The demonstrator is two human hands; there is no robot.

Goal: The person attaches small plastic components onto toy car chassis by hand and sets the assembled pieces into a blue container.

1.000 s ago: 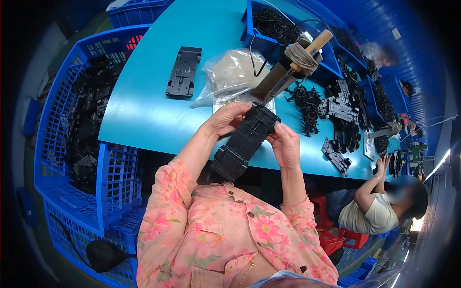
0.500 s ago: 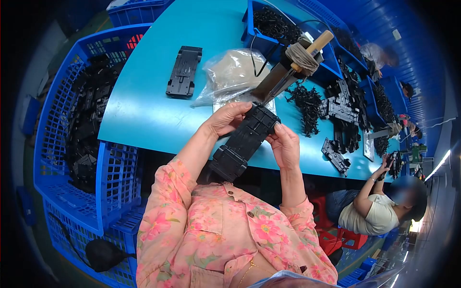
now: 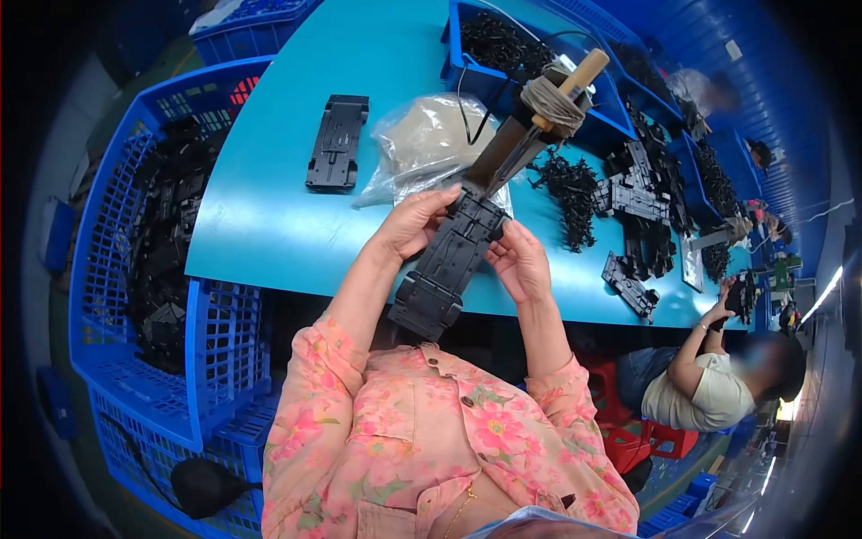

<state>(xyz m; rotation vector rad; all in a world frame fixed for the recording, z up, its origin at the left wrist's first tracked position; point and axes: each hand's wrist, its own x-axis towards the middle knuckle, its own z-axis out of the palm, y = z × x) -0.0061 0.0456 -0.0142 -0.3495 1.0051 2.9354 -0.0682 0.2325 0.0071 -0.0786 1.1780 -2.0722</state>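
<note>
Both hands grip a long black plastic chassis point(image 3: 446, 262), like the underside of a toy car, which slants down toward my chest. My left hand point(image 3: 416, 222) pinches its upper left edge, and my right hand point(image 3: 521, 260) closes on its upper right edge. Right at the chassis's far end is the tip of a bench tool with a wooden handle point(image 3: 584, 74) and a grey cloth wrapping point(image 3: 552, 106). Behind the left hand lies a clear plastic bag point(image 3: 431, 135) with something tan inside. Another black chassis point(image 3: 338, 144) rests on the table to the left.
The blue-green table point(image 3: 260, 202) curves away on the left. Beside it stands a blue crate point(image 3: 190, 359) full of black parts. Small black pieces point(image 3: 570, 193) and more chassis point(image 3: 633, 193) are heaped at right, near a blue bin point(image 3: 471, 76). A co-worker point(image 3: 700, 386) sits farther right.
The chassis has turned to show its face more squarely, and its far end has shifted slightly left and up with both hands. The view has also shifted a little.
</note>
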